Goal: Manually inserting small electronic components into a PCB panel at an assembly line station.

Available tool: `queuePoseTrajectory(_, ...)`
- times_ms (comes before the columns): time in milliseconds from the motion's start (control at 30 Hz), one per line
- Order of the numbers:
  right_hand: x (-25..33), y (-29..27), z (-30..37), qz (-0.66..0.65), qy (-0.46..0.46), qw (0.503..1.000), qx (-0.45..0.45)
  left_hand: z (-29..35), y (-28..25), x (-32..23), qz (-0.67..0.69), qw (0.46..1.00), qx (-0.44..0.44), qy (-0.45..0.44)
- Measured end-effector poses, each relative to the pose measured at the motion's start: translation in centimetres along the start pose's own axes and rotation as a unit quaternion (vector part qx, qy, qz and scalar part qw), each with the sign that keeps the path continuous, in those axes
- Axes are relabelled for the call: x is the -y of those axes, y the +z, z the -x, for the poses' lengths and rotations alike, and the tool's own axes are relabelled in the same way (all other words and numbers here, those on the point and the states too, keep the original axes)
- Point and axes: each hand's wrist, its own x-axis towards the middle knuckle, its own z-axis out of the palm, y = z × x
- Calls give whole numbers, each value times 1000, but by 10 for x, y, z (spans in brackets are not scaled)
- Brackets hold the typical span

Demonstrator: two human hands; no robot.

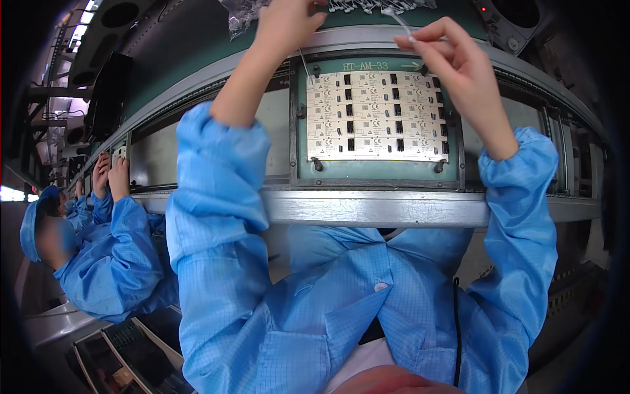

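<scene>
My right hand [459, 62] is above the upper right corner of a green fixture [367, 174], its thumb and fingers pinching a short white cable [401, 23]. My left hand [287, 27] reaches to the top edge of the picture, beside a pile of white-tipped cables [377, 5]. Its fingers are bent and partly cut off, so what they hold is hidden. Below that hand a thin pale wire [305, 65] slants down to the fixture's upper left corner. The fixture carries a panel of white circuit boards [374, 115] with rows of black components.
Metal conveyor rails [374, 209] run across in front of me and behind the fixture. Dark knobs [317, 164] hold the panel's edges. A clear plastic bag [241, 16] lies at the far left of the cables. A co-worker in blue [115, 262] works at the line on my left.
</scene>
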Motion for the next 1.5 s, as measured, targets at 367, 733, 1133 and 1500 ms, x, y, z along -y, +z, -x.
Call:
queuePoseTrajectory(367, -21, 61, -11, 380, -185, 906, 21, -25, 41, 14, 47, 988, -144, -7)
queuePoseTrajectory(733, -24, 70, -15, 392, -139, 907, 60, -6, -7, 46, 461, 879, -94, -82)
queuePoseTrajectory(1133, -11, 66, -7, 434, -174, 879, 90, 95, -51, -4, 67, 981, -171, 65)
queuePoseTrajectory(1500, -62, 42, -104, 501, -170, 848, 27, 135, -28, -32, 18, 999, -21, 21)
